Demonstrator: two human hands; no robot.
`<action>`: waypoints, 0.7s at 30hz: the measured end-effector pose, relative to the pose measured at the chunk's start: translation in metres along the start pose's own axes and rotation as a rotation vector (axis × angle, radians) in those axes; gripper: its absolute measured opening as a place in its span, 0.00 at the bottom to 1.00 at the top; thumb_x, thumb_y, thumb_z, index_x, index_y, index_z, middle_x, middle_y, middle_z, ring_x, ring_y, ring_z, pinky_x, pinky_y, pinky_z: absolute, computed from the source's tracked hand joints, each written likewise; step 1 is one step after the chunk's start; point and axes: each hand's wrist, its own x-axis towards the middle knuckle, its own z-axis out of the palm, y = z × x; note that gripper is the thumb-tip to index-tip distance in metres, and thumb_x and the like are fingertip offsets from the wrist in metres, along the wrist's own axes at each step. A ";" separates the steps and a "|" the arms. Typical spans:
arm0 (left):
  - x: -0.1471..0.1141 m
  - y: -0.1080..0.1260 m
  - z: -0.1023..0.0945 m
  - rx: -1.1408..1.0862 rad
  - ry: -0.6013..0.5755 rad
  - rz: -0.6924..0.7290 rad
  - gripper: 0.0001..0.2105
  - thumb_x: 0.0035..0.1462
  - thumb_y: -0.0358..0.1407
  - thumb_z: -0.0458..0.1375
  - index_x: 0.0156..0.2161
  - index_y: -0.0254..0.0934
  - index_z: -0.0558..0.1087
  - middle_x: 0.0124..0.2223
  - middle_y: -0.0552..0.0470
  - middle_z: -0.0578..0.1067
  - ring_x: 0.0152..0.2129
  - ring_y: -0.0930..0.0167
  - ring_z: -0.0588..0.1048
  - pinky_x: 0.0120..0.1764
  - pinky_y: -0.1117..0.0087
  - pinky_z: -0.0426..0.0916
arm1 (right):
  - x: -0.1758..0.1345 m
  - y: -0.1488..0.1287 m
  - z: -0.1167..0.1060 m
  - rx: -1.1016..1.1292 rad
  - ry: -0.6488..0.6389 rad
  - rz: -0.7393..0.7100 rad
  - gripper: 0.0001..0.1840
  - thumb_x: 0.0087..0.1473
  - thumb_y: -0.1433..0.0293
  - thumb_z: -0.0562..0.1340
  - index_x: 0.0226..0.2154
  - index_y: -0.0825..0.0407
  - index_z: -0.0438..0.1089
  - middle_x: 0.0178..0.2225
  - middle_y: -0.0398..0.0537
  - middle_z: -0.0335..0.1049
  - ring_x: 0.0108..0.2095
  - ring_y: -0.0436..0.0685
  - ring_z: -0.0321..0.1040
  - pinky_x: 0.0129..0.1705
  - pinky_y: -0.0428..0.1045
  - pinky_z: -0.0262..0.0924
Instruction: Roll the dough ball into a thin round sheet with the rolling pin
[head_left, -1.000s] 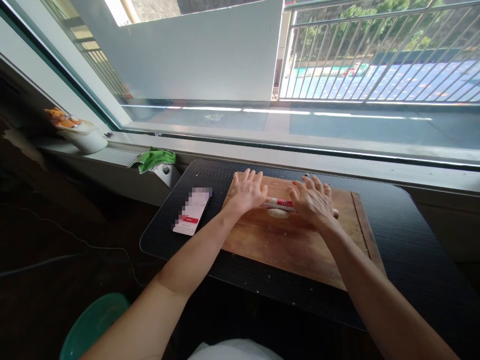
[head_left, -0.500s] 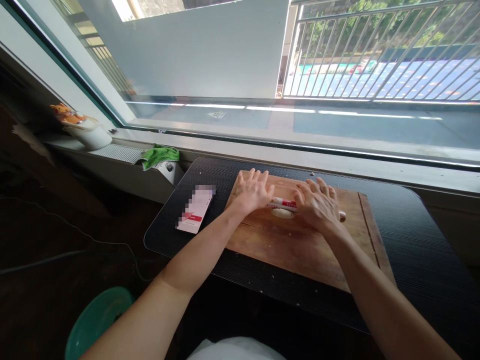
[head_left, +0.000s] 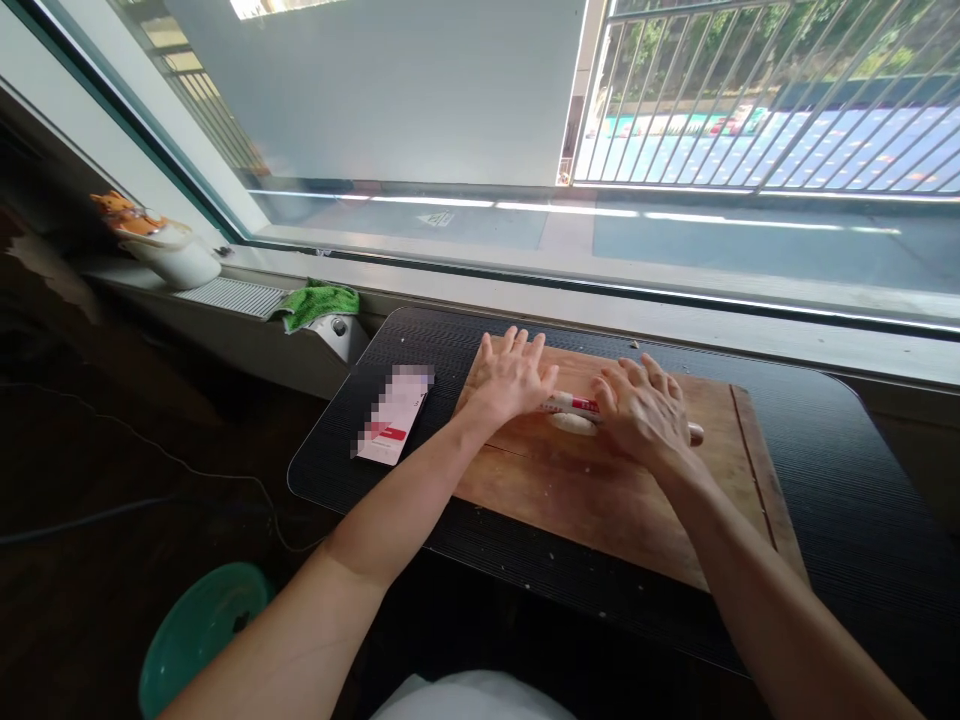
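Note:
A rolling pin (head_left: 571, 403) with a red and white printed wrap lies across a wooden board (head_left: 592, 515). My left hand (head_left: 515, 382) rests palm down over its left end, fingers spread and stretched forward. Over the right part of the pin lies my right hand (head_left: 643, 405), also flat with its fingers apart, and the brown pin end sticks out beyond it. A small pale piece of dough (head_left: 574, 425) shows on the board just under the near side of the pin, between my hands. The palms hide both ends of the pin's printed part.
The board sits on a black table (head_left: 810, 450). Left of it lies a phone (head_left: 394, 420). A green cloth (head_left: 322, 303) and a white pot (head_left: 176, 258) stand by the window. On the floor at lower left is a green basin (head_left: 199, 625); light crumbs dot the table.
The view has shifted slightly. Both hands stay flat on the rolling pin, and the dough shows a little more of itself at the pin's near side.

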 end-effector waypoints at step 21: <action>-0.047 -0.001 0.011 0.000 0.111 0.057 0.29 0.70 0.47 0.39 0.69 0.36 0.59 0.71 0.43 0.61 0.70 0.58 0.53 0.69 0.42 0.41 | -0.054 -0.008 0.006 0.048 0.189 -0.100 0.30 0.68 0.58 0.46 0.60 0.59 0.68 0.63 0.61 0.66 0.69 0.68 0.50 0.67 0.64 0.45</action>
